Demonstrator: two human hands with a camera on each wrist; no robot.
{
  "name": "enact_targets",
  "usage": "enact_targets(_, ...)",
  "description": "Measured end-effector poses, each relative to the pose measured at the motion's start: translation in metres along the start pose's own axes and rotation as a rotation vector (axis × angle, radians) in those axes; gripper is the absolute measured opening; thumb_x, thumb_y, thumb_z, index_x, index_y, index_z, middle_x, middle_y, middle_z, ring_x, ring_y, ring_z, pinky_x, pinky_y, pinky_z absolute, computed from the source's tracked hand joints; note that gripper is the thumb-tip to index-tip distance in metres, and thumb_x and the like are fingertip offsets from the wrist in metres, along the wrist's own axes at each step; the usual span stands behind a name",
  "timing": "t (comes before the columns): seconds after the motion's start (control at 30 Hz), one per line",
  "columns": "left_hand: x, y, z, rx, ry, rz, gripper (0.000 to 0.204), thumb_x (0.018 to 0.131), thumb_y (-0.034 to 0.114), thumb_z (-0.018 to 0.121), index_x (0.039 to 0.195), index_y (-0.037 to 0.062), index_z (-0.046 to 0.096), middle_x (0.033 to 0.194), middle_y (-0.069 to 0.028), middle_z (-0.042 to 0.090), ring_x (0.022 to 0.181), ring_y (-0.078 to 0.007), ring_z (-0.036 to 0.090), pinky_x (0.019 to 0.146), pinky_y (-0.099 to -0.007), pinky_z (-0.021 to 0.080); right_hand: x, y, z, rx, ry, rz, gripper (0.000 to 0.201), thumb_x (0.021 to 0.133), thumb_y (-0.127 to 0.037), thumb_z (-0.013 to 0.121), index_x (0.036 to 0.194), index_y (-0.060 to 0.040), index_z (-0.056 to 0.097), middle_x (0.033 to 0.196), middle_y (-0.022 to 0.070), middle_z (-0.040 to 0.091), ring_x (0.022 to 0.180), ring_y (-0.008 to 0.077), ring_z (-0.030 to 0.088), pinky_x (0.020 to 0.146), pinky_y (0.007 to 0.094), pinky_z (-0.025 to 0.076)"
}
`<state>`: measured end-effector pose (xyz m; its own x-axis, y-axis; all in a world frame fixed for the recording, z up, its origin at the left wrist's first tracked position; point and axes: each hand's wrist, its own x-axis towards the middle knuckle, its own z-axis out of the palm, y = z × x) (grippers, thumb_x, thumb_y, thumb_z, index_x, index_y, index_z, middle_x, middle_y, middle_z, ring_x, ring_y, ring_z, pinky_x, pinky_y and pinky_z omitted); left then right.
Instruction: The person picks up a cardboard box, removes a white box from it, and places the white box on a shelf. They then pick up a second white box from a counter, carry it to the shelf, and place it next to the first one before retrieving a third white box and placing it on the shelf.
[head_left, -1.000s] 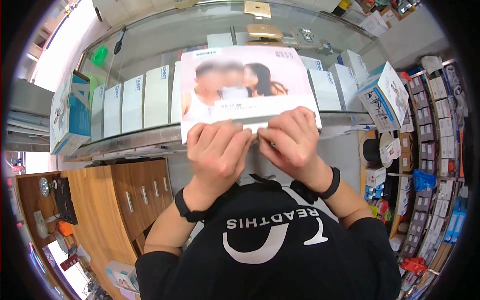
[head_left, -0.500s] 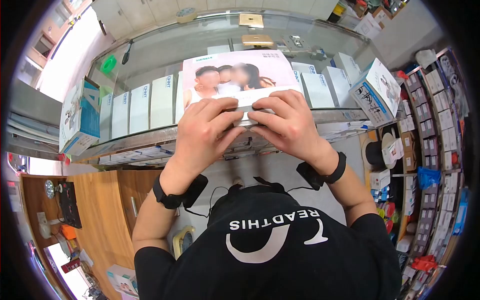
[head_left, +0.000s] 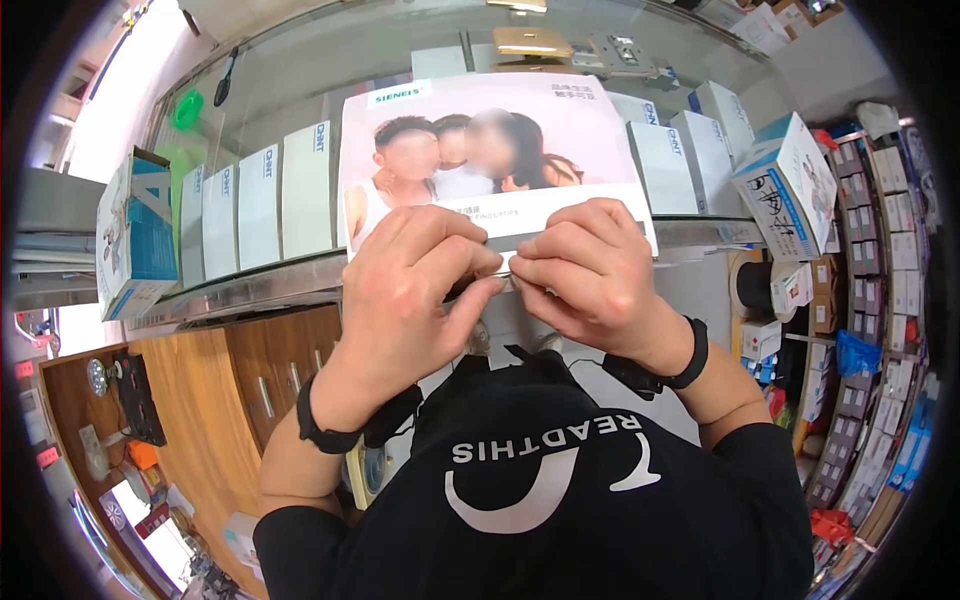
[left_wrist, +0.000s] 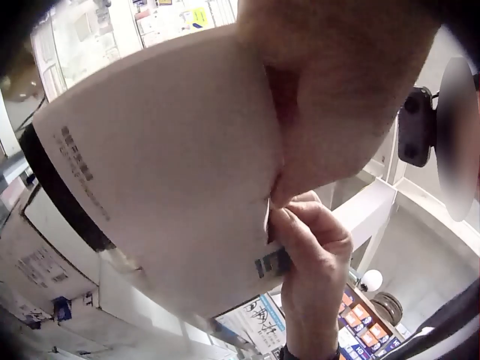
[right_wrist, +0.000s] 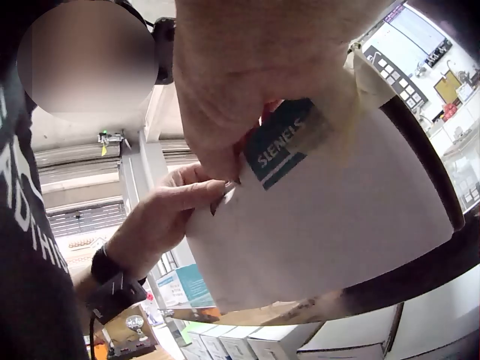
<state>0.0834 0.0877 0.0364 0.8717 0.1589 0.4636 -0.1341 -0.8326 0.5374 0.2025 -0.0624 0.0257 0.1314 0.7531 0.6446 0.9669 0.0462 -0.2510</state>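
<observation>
A pink and white printed box (head_left: pixel 600 140) with a photo of people and a green logo is held at the near edge of the glass counter. My left hand (head_left: pixel 405 285) pinches its near edge left of the middle, thumb below and fingers above. Close beside it, my right hand (head_left: pixel 590 275) pinches the same edge, the two hands' fingertips almost meeting. In the left wrist view, a plain white side of the box (left_wrist: pixel 172 150) shows small print. The right wrist view shows another white side (right_wrist: pixel 322 225) with the green logo label (right_wrist: pixel 281 146) partly under my right hand.
White boxes (head_left: pixel 308 190) line the counter on the left, with more white boxes (head_left: pixel 668 170) on the right. A blue and white box (head_left: pixel 135 235) stands at each end. Gold plates (head_left: pixel 530 42) lie farther back. Stocked shelves (head_left: pixel 860 300) stand right; a wooden cabinet (head_left: pixel 190 400) stands left.
Half a second ago the fingers reached farther over the box's near edge; now they have drawn back and the fingertips gather at its middle. The head view has also shifted.
</observation>
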Motion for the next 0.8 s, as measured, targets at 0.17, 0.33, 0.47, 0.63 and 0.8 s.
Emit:
enact_targets(0.17, -0.003, 0.000, -0.001, -0.141, -0.005, -0.049, 0.017, 0.058, 0.004, 0.070, 0.073, 0.0060, 0.060, 0.086, -0.0036, 0.059, 0.078, -0.0228, 0.056, 0.067, -0.0306, 0.045, 0.002, -0.001, -0.002, 0.031, 0.009, 0.017, 0.014, 0.060, -0.009, 0.068, 0.070, -0.0079, 0.060, 0.071, -0.0001, 0.054, 0.072, 0.0179, 0.055, 0.066, 0.0298, 0.039)
enact_targets(0.33, 0.000, 0.005, -0.006, -0.183, -0.016, -0.064, 0.016, 0.059, 0.000, 0.067, 0.073, 0.0040, 0.061, 0.086, -0.0053, 0.060, 0.078, -0.0230, 0.057, 0.066, -0.0308, 0.048, 0.012, -0.001, -0.013, 0.061, -0.108, 0.046, 0.013, 0.061, -0.009, 0.068, 0.069, -0.0081, 0.057, 0.071, 0.0001, 0.051, 0.069, 0.0175, 0.052, 0.062, 0.0294, 0.037)
enact_targets(0.47, -0.001, 0.003, -0.002, -0.182, -0.005, -0.087, 0.015, 0.058, -0.001, 0.066, 0.071, 0.0034, 0.060, 0.085, -0.0057, 0.060, 0.079, -0.0231, 0.058, 0.066, -0.0309, 0.047, 0.015, -0.001, -0.010, 0.061, -0.116, 0.056, 0.013, 0.060, -0.009, 0.067, 0.067, -0.0084, 0.056, 0.072, 0.0001, 0.050, 0.068, 0.0168, 0.051, 0.060, 0.0295, 0.036)
enact_targets(0.63, -0.003, 0.004, 0.005, -0.132, 0.048, -0.097, 0.015, 0.057, -0.001, 0.066, 0.070, 0.0037, 0.059, 0.084, -0.0053, 0.060, 0.076, -0.0232, 0.057, 0.065, -0.0315, 0.047, 0.014, 0.001, -0.005, 0.041, -0.133, 0.050, 0.022, 0.049, -0.003, 0.067, 0.068, -0.0079, 0.057, 0.067, 0.0010, 0.050, 0.060, 0.0183, 0.049, 0.052, 0.0300, 0.033)
enact_targets(0.8, -0.003, -0.003, 0.012, -0.065, 0.061, 0.047, 0.020, 0.057, -0.001, 0.066, 0.074, 0.0030, 0.058, 0.083, -0.0057, 0.058, 0.076, -0.0237, 0.057, 0.066, -0.0323, 0.047, 0.010, 0.005, 0.005, 0.012, -0.136, -0.014, 0.017, 0.053, -0.009, 0.063, 0.062, -0.0064, 0.049, 0.067, 0.0031, 0.045, 0.063, 0.0186, 0.049, 0.054, 0.0303, 0.035)
